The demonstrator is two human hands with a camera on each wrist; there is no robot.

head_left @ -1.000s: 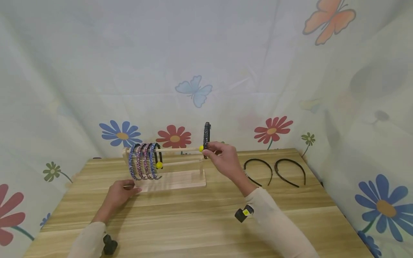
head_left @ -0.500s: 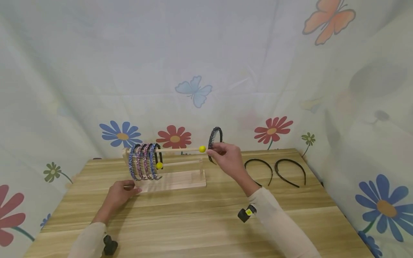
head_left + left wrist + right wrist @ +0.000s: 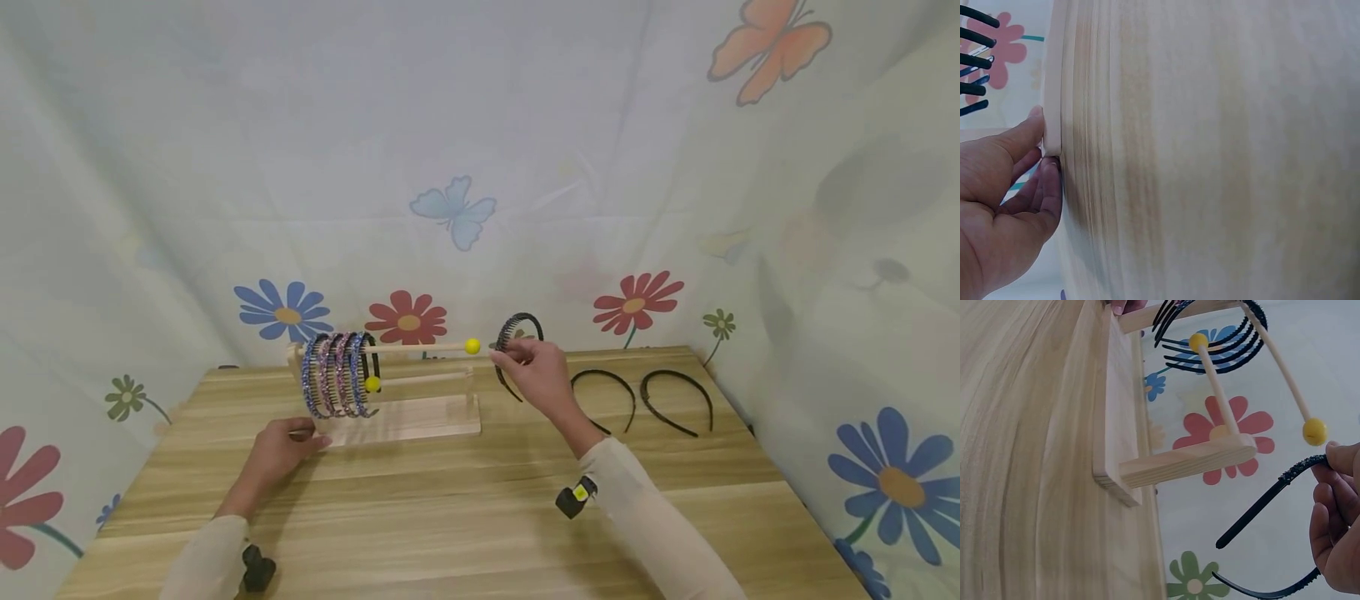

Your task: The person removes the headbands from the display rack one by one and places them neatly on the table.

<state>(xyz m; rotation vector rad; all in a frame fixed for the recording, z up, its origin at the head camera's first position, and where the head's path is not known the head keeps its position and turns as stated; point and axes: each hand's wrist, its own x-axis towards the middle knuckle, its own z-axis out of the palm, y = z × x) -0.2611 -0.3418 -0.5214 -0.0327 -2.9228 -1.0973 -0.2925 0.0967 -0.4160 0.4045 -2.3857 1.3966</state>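
Observation:
My right hand pinches a black headband with comb teeth, raised just right of the yellow ball at the end of a wooden rod. Glittery detail shows along the band in the right wrist view. My left hand holds the left end of the wooden stand's base, thumb on top and curled fingers at its end. Several glittery blue and pink headbands hang side by side on the stand's upper rod, toward its left end.
Two black headbands, one nearer and one farther right, lie on the wooden table right of the stand. A lower rod ends in another yellow ball. Behind hangs a flowered curtain.
My right hand has moved the black headband off the yellow ball to the right and a little down, turning it so its arch shows. The left hand has stayed on the base.

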